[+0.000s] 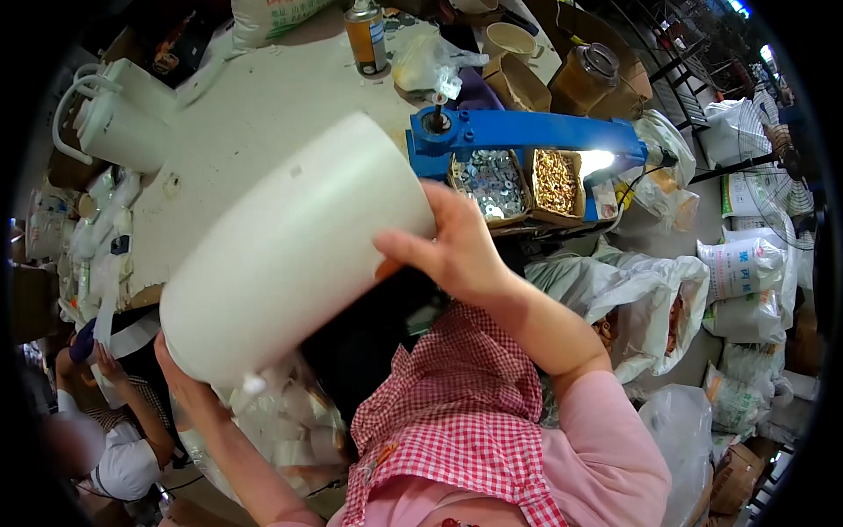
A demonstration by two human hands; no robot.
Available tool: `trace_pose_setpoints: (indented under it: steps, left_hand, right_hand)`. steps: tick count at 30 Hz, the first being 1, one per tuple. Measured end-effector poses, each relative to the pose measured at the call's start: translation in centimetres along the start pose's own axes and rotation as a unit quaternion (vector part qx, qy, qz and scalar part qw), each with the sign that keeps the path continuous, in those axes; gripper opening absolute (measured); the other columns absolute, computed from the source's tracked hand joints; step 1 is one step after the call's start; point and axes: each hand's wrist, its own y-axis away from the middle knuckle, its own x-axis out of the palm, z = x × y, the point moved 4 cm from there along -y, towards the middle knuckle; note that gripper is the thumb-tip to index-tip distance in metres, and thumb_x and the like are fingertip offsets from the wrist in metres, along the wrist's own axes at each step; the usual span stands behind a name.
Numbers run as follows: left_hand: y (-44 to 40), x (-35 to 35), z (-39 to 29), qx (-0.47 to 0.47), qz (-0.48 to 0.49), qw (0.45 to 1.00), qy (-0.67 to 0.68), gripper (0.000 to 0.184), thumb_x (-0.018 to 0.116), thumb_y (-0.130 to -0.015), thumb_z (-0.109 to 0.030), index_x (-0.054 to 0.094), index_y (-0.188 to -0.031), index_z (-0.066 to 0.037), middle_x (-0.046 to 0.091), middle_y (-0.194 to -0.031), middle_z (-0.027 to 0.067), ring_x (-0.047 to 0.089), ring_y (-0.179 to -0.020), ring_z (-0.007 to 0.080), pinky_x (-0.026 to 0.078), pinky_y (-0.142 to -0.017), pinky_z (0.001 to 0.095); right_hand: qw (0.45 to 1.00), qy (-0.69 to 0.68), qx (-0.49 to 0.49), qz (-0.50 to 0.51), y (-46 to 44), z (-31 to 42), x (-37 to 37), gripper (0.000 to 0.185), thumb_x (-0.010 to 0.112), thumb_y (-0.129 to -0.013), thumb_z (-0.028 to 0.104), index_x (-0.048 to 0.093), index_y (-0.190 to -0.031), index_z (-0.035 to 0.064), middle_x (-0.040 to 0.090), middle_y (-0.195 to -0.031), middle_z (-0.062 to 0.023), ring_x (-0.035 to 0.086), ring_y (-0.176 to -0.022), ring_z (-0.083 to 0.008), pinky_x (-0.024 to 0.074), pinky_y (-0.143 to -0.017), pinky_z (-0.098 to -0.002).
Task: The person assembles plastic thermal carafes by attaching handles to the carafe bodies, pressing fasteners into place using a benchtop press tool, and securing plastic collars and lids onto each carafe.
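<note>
A large white cylinder (290, 246) lies tilted across the middle of the view, its upper end toward the blue machine arm (544, 130). My right hand (452, 237) holds it at the right end, thumb on the near side and the other fingers mostly hidden behind the rim. At the lower left end, my left hand (180, 378) supports it from the side and below, its fingers partly covered. A small white knob (254, 384) sticks out from the cylinder's lower side.
Boxes of metal washers (492, 184) and brass-coloured parts (555, 180) sit under the machine arm. A spray can (365, 37) and a white container with a handle (123, 123) stand on the table (237, 105). At the lower left is another person (132, 457).
</note>
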Motion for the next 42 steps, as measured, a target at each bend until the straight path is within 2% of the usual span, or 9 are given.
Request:
trace_pose_setpoints:
  steps: [3,5,7,9,15,20,24,37,42]
  left_hand:
    - [-3.7,1.9,-3.0,0.078,0.013,0.996,0.042,0.051,0.049,-0.101,-0.04,0.055,-0.134,-0.001,0.062,-0.121,0.0109,0.062,-0.108,0.0205,0.05,-0.092,0.0338]
    - [-6.3,4.1,-5.0,0.199,0.072,0.977,0.023,0.046,0.046,-0.103,-0.031,0.056,-0.133,0.001,0.055,-0.136,0.0134,0.053,-0.126,0.0234,0.041,-0.106,0.0366]
    - [-6.8,8.0,-8.0,0.281,0.138,0.949,0.024,0.043,0.046,-0.102,-0.028,0.057,-0.131,0.002,0.055,-0.134,0.0132,0.053,-0.125,0.0246,0.042,-0.106,0.0368]
    - [-6.1,12.5,-10.3,0.281,0.169,0.942,0.071,0.044,0.043,-0.105,-0.032,0.057,-0.129,0.002,0.057,-0.129,0.0138,0.054,-0.12,0.0242,0.042,-0.103,0.0361]
    - [-0.5,21.9,-13.9,0.287,0.206,0.925,0.138,0.049,0.033,-0.109,-0.039,0.054,-0.13,0.0,0.061,-0.119,0.0134,0.057,-0.109,0.0206,0.044,-0.097,0.0335]
    - [2.2,25.2,-13.8,0.23,0.267,0.916,0.189,0.049,0.033,-0.108,-0.04,0.054,-0.129,-0.001,0.06,-0.119,0.0135,0.057,-0.11,0.0217,0.044,-0.097,0.0344]
    - [3.0,26.1,-14.1,0.251,0.264,0.913,0.186,0.048,0.033,-0.108,-0.039,0.054,-0.127,0.0,0.058,-0.121,0.0139,0.055,-0.112,0.0219,0.043,-0.099,0.0352]
    - [2.2,27.2,-13.1,0.243,0.274,0.912,0.183,0.048,0.032,-0.109,-0.038,0.052,-0.129,0.0,0.061,-0.117,0.0134,0.057,-0.108,0.0196,0.044,-0.096,0.0337]
    - [2.2,27.4,-12.8,0.244,0.279,0.911,0.182,0.045,0.035,-0.107,-0.034,0.053,-0.131,0.001,0.059,-0.123,0.0148,0.055,-0.114,0.0236,0.042,-0.101,0.0365]
  right_hand:
    - [0.998,-0.059,-0.021,-0.001,-3.4,1.8,-1.1,0.029,0.077,-0.089,0.013,0.064,-0.108,-0.0057,0.073,-0.092,-0.0093,0.072,-0.071,-0.0167,0.0579,-0.063,-0.0264]
    - [0.997,-0.041,-0.051,-0.031,-3.5,2.5,-2.5,0.029,0.078,-0.089,0.013,0.065,-0.108,-0.0054,0.073,-0.092,-0.0097,0.072,-0.072,-0.0175,0.0594,-0.063,-0.0286]
    - [0.987,-0.031,-0.101,-0.117,-2.8,1.9,-5.9,0.029,0.078,-0.089,0.016,0.067,-0.106,-0.0048,0.073,-0.093,-0.0105,0.072,-0.073,-0.0183,0.0613,-0.061,-0.0322]
    - [0.973,-0.003,-0.11,-0.204,-1.3,1.4,-9.7,0.031,0.078,-0.09,0.021,0.068,-0.105,-0.0043,0.073,-0.094,-0.011,0.072,-0.073,-0.0192,0.0623,-0.059,-0.0346]
    - [0.931,0.031,-0.196,-0.306,3.3,-0.2,-19.9,0.032,0.076,-0.092,0.028,0.068,-0.107,0.0003,0.072,-0.102,-0.0044,0.067,-0.093,-0.0134,0.0516,-0.086,-0.0264]
    - [0.901,0.011,-0.223,-0.371,4.7,-0.6,-22.9,0.026,0.08,-0.089,0.026,0.064,-0.087,0.0056,0.062,-0.079,0.0038,0.05,-0.069,-0.0052,0.0401,-0.065,-0.0229]
    - [0.895,0.027,-0.228,-0.384,5.0,-0.6,-23.8,0.027,0.08,-0.089,0.025,0.06,-0.082,0.0079,0.058,-0.075,0.005,0.044,-0.065,-0.0042,0.0336,-0.06,-0.023]
    - [0.887,0.068,-0.222,-0.399,4.9,-0.6,-24.1,0.031,0.079,-0.09,0.029,0.067,-0.1,0.0015,0.069,-0.088,-0.0013,0.059,-0.076,-0.0064,0.0446,-0.069,-0.0218]
    - [0.914,0.097,-0.142,-0.367,5.7,-0.2,-23.6,0.036,0.078,-0.09,0.029,0.068,-0.105,-0.0024,0.071,-0.088,-0.0049,0.065,-0.074,-0.0104,0.0515,-0.066,-0.0242]
